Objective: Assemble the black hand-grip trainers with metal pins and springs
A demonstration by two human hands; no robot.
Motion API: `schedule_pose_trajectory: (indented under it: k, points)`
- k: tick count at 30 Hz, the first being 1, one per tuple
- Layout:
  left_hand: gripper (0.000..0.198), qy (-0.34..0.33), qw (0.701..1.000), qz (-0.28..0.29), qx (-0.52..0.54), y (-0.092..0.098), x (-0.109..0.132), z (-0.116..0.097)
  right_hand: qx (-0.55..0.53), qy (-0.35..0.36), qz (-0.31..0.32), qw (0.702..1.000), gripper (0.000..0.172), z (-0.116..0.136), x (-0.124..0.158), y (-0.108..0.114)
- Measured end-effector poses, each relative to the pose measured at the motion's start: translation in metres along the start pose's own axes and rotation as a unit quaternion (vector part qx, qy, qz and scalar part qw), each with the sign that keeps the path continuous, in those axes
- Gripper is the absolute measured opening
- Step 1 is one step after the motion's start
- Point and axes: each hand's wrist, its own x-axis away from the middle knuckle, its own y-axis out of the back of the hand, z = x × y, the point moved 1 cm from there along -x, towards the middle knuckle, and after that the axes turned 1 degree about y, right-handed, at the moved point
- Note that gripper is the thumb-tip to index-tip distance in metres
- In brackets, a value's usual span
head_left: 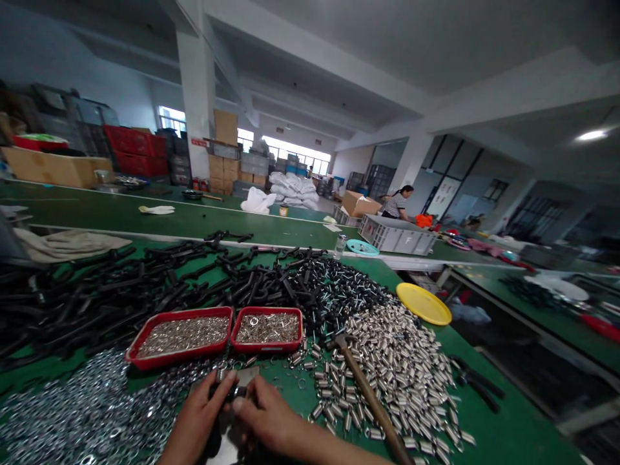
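My left hand (197,416) is closed around a black metal part (214,440), most of it hidden by the fingers. A small silver coil spring (221,374) shows at the left fingertips. My right hand (271,412) meets the left one, thumb and fingers pinched at a dark piece (238,391) between the hands; its exact kind is hidden. Beneath the hands lies a pale metal plate (227,445). Just beyond them stand two red trays, the left tray (140,363) and the right tray (266,348), filled with tiny metal pieces.
Loose springs (402,368) and a wooden-handled hammer (368,394) lie to the right, with pliers (477,381) and a yellow lid (423,303) farther out. Silver rings (97,410) spread left. Black metal parts (159,284) and bolts (343,284) pile behind. A person (396,204) works beyond.
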Motion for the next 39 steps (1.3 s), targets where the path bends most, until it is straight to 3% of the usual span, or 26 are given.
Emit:
schedule_pose_trajectory:
  k: [5, 7, 10, 13, 17, 21, 23, 25, 26, 27, 30, 31, 33, 35, 37, 39]
  points:
    - [0.039, -0.092, 0.992, 0.053, -0.062, 0.011, 0.0, -0.003, -0.077, -0.14, 0.083, 0.984, 0.076, 0.002, 0.003, -0.004]
    - [0.035, -0.103, 0.99, 0.055, -0.077, 0.014, 0.001, -0.003, -0.047, -0.154, 0.08, 0.984, 0.08, 0.005, 0.005, -0.011]
    - [0.034, -0.087, 0.995, 0.013, -0.049, 0.016, 0.003, 0.002, 0.063, -0.095, 0.062, 0.992, 0.07, 0.008, 0.009, -0.027]
    - [0.032, -0.093, 0.995, 0.016, -0.042, 0.018, 0.007, 0.006, 0.168, -0.041, 0.051, 0.984, 0.057, 0.006, 0.013, -0.036]
    - [0.027, -0.171, 0.978, 0.061, -0.103, 0.017, 0.014, 0.0, 0.264, 0.001, 0.022, 0.964, 0.043, 0.01, 0.015, -0.023]
    - [0.028, -0.154, 0.981, 0.022, -0.115, 0.015, 0.016, -0.001, 0.356, 0.082, -0.055, 0.929, 0.036, 0.016, 0.013, -0.007]
    - [0.027, -0.164, 0.979, 0.011, -0.119, 0.012, 0.017, -0.002, 0.295, 0.041, 0.009, 0.955, 0.046, 0.013, 0.013, -0.008]
    - [0.023, -0.209, 0.967, 0.052, -0.135, 0.008, 0.019, -0.005, 0.205, -0.051, 0.131, 0.969, 0.062, 0.009, 0.016, -0.013]
    - [0.021, -0.227, 0.961, 0.074, -0.143, 0.005, 0.021, -0.006, 0.191, -0.076, 0.156, 0.966, 0.066, 0.008, 0.017, -0.015]
    - [0.02, -0.231, 0.958, 0.086, -0.149, 0.004, 0.022, -0.006, 0.211, -0.071, 0.141, 0.965, 0.064, 0.008, 0.018, -0.015]
    - [0.021, -0.166, 0.974, 0.039, -0.151, 0.001, 0.02, 0.001, 0.339, 0.067, -0.045, 0.937, 0.042, 0.016, 0.02, -0.01]
    - [0.022, -0.142, 0.978, 0.019, -0.15, 0.001, 0.02, 0.004, 0.346, 0.102, -0.081, 0.929, 0.038, 0.018, 0.02, -0.008]
    - [0.023, -0.133, 0.978, 0.006, -0.16, 0.002, 0.02, 0.01, 0.269, 0.082, -0.063, 0.957, 0.035, 0.019, 0.021, -0.006]
    - [0.021, -0.167, 0.969, 0.027, -0.178, 0.004, 0.022, 0.014, 0.149, -0.002, 0.007, 0.989, 0.038, 0.016, 0.022, -0.006]
    - [0.02, -0.192, 0.961, 0.057, -0.192, 0.005, 0.025, 0.015, 0.054, -0.072, 0.068, 0.994, 0.045, 0.012, 0.023, -0.008]
    - [0.022, -0.175, 0.964, 0.058, -0.192, 0.006, 0.026, 0.014, 0.032, -0.075, 0.075, 0.994, 0.046, 0.009, 0.024, -0.01]
